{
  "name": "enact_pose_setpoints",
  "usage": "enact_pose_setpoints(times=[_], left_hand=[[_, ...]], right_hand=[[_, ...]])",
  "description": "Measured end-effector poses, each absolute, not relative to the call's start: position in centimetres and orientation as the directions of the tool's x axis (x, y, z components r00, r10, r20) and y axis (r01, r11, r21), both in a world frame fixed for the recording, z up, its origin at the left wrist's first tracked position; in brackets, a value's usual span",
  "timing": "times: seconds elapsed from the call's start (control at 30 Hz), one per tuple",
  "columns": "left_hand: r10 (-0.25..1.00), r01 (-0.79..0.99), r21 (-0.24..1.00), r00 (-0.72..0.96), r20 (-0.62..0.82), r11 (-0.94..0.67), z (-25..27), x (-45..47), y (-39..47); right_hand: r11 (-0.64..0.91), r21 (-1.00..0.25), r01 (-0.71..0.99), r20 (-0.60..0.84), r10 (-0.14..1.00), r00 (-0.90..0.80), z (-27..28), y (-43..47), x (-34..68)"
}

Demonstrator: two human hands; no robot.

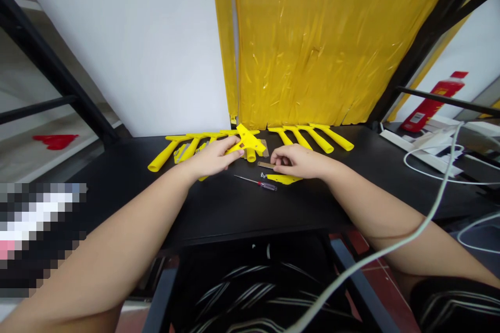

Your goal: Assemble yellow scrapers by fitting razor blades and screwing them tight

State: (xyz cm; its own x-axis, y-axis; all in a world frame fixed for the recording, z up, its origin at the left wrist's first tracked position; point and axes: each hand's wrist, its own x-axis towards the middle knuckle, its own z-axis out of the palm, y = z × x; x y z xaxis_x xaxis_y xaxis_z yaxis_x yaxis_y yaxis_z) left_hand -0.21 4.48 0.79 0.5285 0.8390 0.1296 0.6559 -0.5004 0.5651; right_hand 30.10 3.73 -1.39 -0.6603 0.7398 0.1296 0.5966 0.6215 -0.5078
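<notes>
My left hand point(213, 158) is closed on a yellow plastic scraper handle point(251, 141), gripping one side of its wide head, with the round hollow end toward me. In the fingers of my right hand point(297, 160) is a thin metal blade point(266, 165), its free end pointing left, low over the table. Just below that hand lies a flat yellow plastic piece point(283, 179), with a few small screws point(264, 175) by its left tip. A screwdriver point(255, 182) with a purple and red grip rests in front, between my hands. Behind the held handle some flat metal pieces point(265, 148) show partly.
Several yellow handles point(167, 153) lie in a row behind my left hand, and several more point(318, 140) at the back right. A white cable point(390, 250) hangs across my right forearm. On the right stands a red bottle point(429, 104). Yellow film point(312, 47) hangs behind the black table point(219, 213).
</notes>
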Motion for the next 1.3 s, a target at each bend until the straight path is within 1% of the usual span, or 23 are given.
enact_pose_setpoints(times=[0.1, 0.2, 0.27, 0.37, 0.43, 0.57, 0.67, 0.73, 0.77, 0.8, 0.83, 0.93, 1.0, 1.07, 1.1, 1.17, 1.3], left_hand=[[0.798, 0.676, 0.441, 0.569, 0.198, -0.591, 0.7, -0.4, 4.7], [0.77, 0.681, 0.362, 0.589, 0.246, -0.636, 0.5, -0.6, 5.0], [0.755, 0.68, 0.328, 0.602, 0.26, -0.655, 0.5, -0.6, 5.1], [0.739, 0.675, 0.303, 0.622, 0.258, -0.673, 0.4, -0.5, 5.1], [0.733, 0.676, 0.285, 0.629, 0.258, -0.68, 0.4, -0.5, 5.1], [0.736, 0.691, 0.254, 0.625, 0.261, -0.677, 0.2, -0.6, 5.1], [0.744, 0.701, 0.254, 0.606, 0.281, -0.667, 0.0, -0.7, 5.1], [0.726, 0.673, 0.272, 0.623, 0.292, -0.688, 0.1, -0.7, 5.0], [0.711, 0.654, 0.281, 0.638, 0.295, -0.703, 0.1, -0.7, 5.0], [0.697, 0.636, 0.286, 0.653, 0.296, -0.717, 0.2, -0.7, 4.9], [0.686, 0.624, 0.286, 0.663, 0.3, -0.728, 0.3, -0.6, 4.8], [0.664, 0.607, 0.268, 0.678, 0.317, -0.748, 0.4, -0.5, 4.6], [0.646, 0.595, 0.253, 0.693, 0.32, -0.763, 0.4, -0.4, 4.5], [0.633, 0.587, 0.238, 0.706, 0.318, -0.774, 0.3, -0.3, 4.4], [0.63, 0.586, 0.233, 0.709, 0.316, -0.776, 0.3, -0.2, 4.3], [0.628, 0.583, 0.232, 0.715, 0.308, -0.778, 0.2, -0.2, 4.2], [0.624, 0.572, 0.25, 0.725, 0.291, -0.781, 0.3, 0.0, 4.0]], right_hand=[[0.627, -0.389, 0.675, 0.171, 0.769, -0.615, -1.4, 4.2, 30.2], [0.625, -0.337, 0.704, 0.146, 0.774, -0.617, -1.7, 4.4, 30.0], [0.609, -0.326, 0.723, 0.133, 0.787, -0.603, -1.9, 4.5, 29.8], [0.56, -0.361, 0.746, 0.12, 0.821, -0.558, -2.1, 4.5, 29.5], [0.544, -0.356, 0.76, 0.113, 0.832, -0.543, -2.2, 4.4, 29.3], [0.537, -0.243, 0.808, 0.128, 0.843, -0.522, -2.1, 4.3, 29.2], [0.511, -0.148, 0.847, 0.129, 0.859, -0.496, -1.9, 4.1, 29.1], [0.504, -0.121, 0.855, 0.137, 0.862, -0.489, -1.8, 3.9, 29.2], [0.509, -0.13, 0.851, 0.154, 0.858, -0.49, -1.8, 3.9, 29.2], [0.515, -0.161, 0.842, 0.181, 0.854, -0.488, -1.7, 3.9, 29.2], [0.518, -0.219, 0.827, 0.211, 0.852, -0.478, -1.7, 3.9, 29.3], [0.48, -0.496, 0.724, 0.275, 0.877, -0.393, -1.8, 4.2, 29.4], [0.422, -0.678, 0.602, 0.267, 0.904, -0.333, -2.1, 4.6, 29.4], [0.359, -0.814, 0.457, 0.226, 0.92, -0.32, -2.4, 4.9, 29.4], [0.329, -0.86, 0.39, 0.204, 0.922, -0.329, -2.5, 5.0, 29.4], [0.294, -0.912, 0.287, 0.183, 0.916, -0.358, -2.6, 5.1, 29.3], [0.301, -0.935, 0.186, 0.208, 0.893, -0.4, -2.6, 5.1, 29.2]])
